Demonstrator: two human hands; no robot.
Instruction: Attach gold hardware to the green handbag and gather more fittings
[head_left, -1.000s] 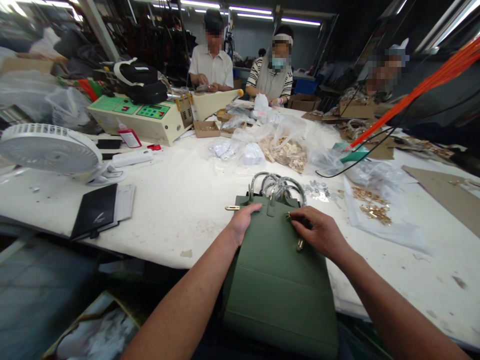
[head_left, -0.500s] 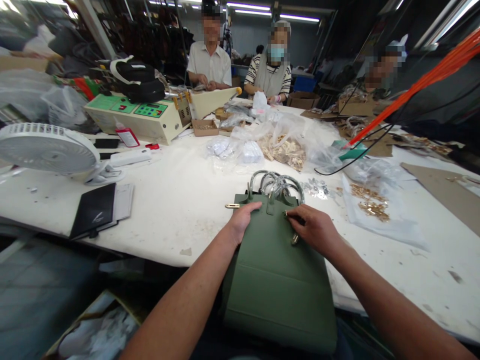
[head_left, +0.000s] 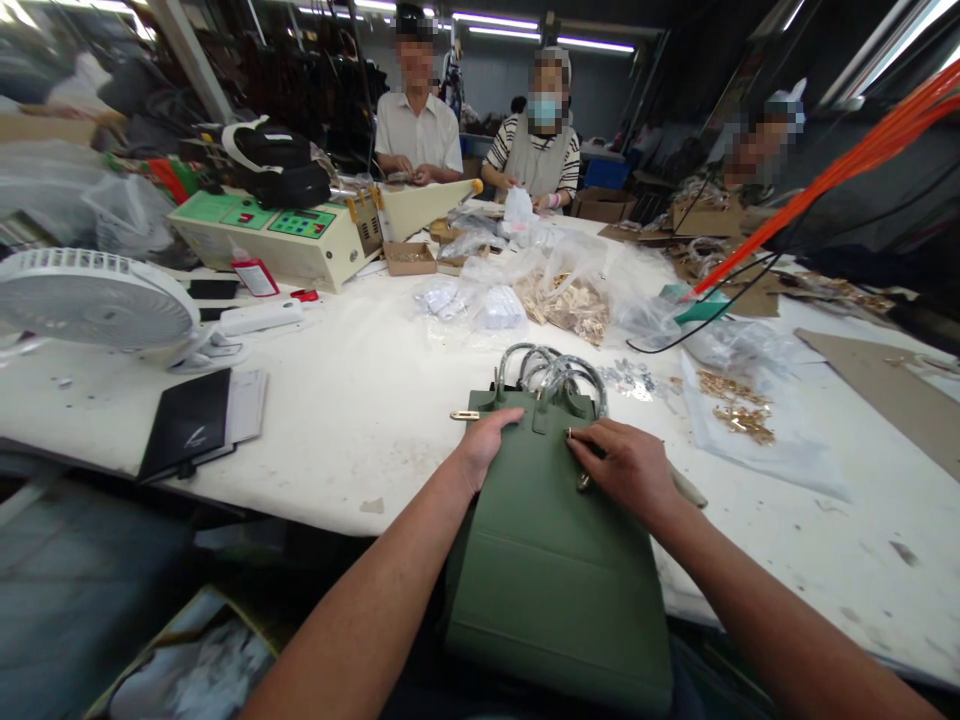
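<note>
A green handbag (head_left: 562,560) leans against the table edge, its front panel facing up toward me. Its rounded handles (head_left: 589,372) carry clear plastic wrap and lie on the tabletop. My left hand (head_left: 484,445) grips the bag's left edge, thumb flat on the front; a gold metal plate (head_left: 465,415) sticks out beside it. With pinched fingertips, my right hand (head_left: 626,465) holds a small shiny metal piece (head_left: 569,433) against the upper right of the front. Below those fingers shows another metal fitting (head_left: 583,482). A greyish-green strap-like end (head_left: 688,487) pokes out beyond the right hand.
Gold hardware (head_left: 742,405) lies on a plastic sheet at right, near silver bits (head_left: 630,380). Plastic bags (head_left: 574,305) of metal parts sit farther back. A white fan (head_left: 97,300), black notebook (head_left: 187,425) and green-panelled machine (head_left: 270,235) occupy the left. Two people work opposite.
My right hand has shifted slightly left and turned on the bag's front. The greyish-green end now shows beyond it. My left hand keeps its place.
</note>
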